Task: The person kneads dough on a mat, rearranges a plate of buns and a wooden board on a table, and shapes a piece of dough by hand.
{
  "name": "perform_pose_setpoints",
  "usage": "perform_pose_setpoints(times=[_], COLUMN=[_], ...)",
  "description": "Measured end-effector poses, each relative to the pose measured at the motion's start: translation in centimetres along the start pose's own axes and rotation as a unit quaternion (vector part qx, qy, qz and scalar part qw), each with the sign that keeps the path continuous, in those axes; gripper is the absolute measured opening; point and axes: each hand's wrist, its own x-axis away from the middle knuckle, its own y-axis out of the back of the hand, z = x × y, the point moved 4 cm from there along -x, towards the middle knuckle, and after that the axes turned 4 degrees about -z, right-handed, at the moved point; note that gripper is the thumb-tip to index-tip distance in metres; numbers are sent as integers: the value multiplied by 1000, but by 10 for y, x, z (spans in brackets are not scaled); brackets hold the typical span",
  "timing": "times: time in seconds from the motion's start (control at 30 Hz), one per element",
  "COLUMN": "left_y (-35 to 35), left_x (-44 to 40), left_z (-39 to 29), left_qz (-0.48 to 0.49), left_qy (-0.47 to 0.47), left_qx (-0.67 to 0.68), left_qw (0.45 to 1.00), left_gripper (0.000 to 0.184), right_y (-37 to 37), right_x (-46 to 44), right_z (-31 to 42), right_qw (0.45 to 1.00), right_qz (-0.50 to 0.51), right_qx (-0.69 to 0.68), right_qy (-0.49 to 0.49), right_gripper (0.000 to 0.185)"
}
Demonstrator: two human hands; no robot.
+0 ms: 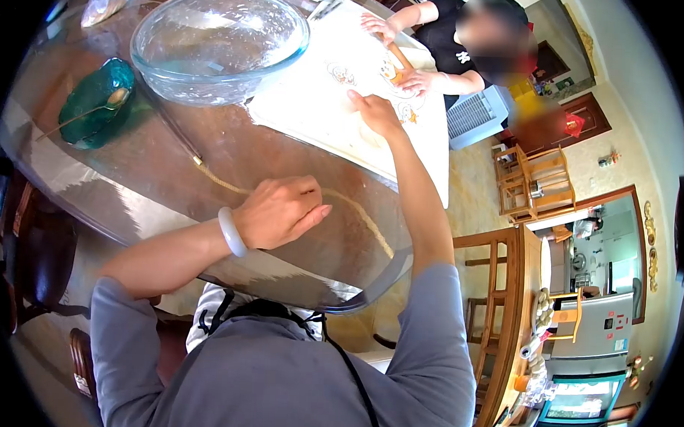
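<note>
Board [304,99] is laid beneath the right hand [374,115] (its grip unclear), seemingly for easy reach, the left hand [283,211] being held curled closed.

The left hand [278,211] hides a middle stretch of the golden cord [361,213] in the lower centre of the frame; whether its curled fingers touch the cord cannot be told. At upper centre, glare washes out parts of the white mat [316,96], and the other person's hands [422,82] partly cover the rolling stick [399,56]. That person's head is blurred. The plastic bag [110,1] is cut off at upper left, the grey shirt [298,385] at the bottom. Markings on the refrigerator [596,328], lower right, are too small to read.
</note>
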Motion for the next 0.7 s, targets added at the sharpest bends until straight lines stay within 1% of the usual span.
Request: perform_pose_setpoints(times=[0.07, 0.1, 0.13, 0.17, 0.23, 0.27, 0.33, 0.4, 0.43, 0.5, 0.53, 0.63, 0.67, 0.7], left_y=[0, -1, -1, -1, 1, 0, -3, -3, -3, -1, 0, -1, -2, -3], left_x=[1, 1, 1, 2, 1, 1, 2, 2, 2, 3, 3, 3, 4, 4], left_z=[2, 1, 0, 0, 0, 1, 2, 3, 4, 6, 6, 6, 6, 5], left_qz=[-8, -11, -15, -10, -1, -6, -16, -20, -21, -28, -31, -37, -34, -28], left_qy=[-6, -9, -10, -6, 3, 1, -1, -4, -5, 2, 6, 1, 4, 5], left_qx=[5, 7, 10, 10, 9, 2, -12, -15, -17, -7, -1, 10, 14, 17], left_qw=[1000, 1000, 1000, 1000, 1000, 1000, 1000, 1000, 1000, 1000, 1000, 999, 999, 999], left_gripper=[19, 19, 20, 20, 20, 23, 29, 30, 30, 25, 23, 34, 34, 34], right_y=[7, 6, -2, -7, 1, 6, 16, 28, 27, 16, 10, -3, -6, -9], right_x=[5, 0, -7, -12, -10, -10, -11, -9, -14, -21, -15, -12, -14, -21], right_z=[-9, -24, -47, -63, -73, -74, -59, -35, -29, -16, -3, 16, 14, 9], right_qw=[998, 984, 956, 916, 965, 980, 997, 998, 998, 995, 992, 981, 974, 972], right_qz=[-6, -30, -50, -68, -96, -113, -35, 36, 30, 19, -3, -51, -89, -90], right_qx=[-61, -172, -279, -382, -233, -158, -58, 32, 52, 92, 129, 171, 187, 204], right_qy=[-7, -40, -72, -105, -65, -40, -31, -30, -26, -18, -13, 77, 96, 78], right_gripper=[66, 65, 63, 62, 62, 63, 64, 65, 65, 64, 62, 60, 59, 58])
